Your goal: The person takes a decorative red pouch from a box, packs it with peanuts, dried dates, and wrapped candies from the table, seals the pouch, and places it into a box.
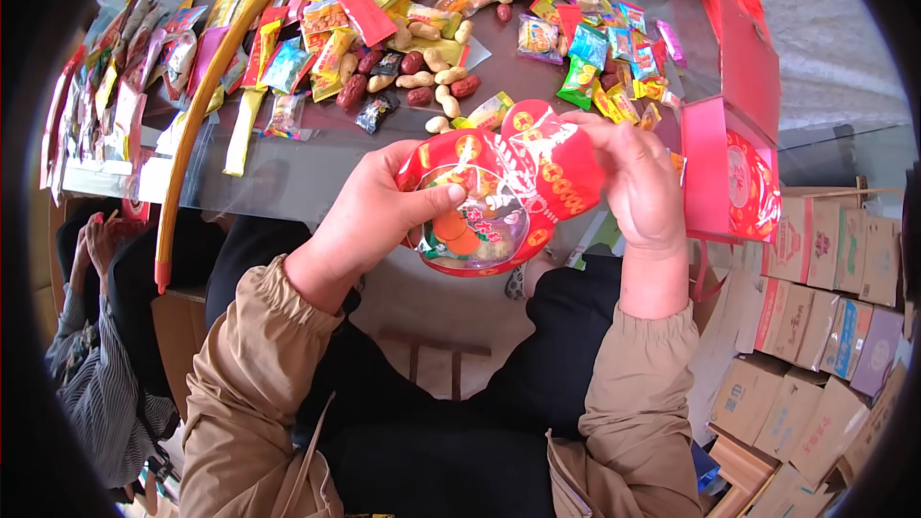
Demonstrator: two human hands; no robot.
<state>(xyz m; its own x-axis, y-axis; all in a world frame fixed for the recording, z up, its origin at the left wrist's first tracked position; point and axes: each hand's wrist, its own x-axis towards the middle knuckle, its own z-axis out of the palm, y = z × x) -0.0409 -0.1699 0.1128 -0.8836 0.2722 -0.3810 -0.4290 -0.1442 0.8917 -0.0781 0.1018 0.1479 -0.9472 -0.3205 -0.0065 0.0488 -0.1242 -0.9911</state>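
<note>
The bench (312, 168) held sweets (589, 45) and peanuts (448, 101), and by its near edge our left fingers (437, 200) gripped the bag (559, 161) while our right fingers (614, 137) pinched its right end, where tugging too hard could have torn it, spilling its contents over our legs (566, 326).

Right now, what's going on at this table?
Someone in tan sleeves is holding a shiny red pouch with a clear window, sweets or similar items showing inside. The left hand has its thumb across the front; the right hand is at the pouch's other side. Wrapped sweets, peanuts and red dates lie heaped on the table, and an open red box holding red packaging stands to the right.
</note>
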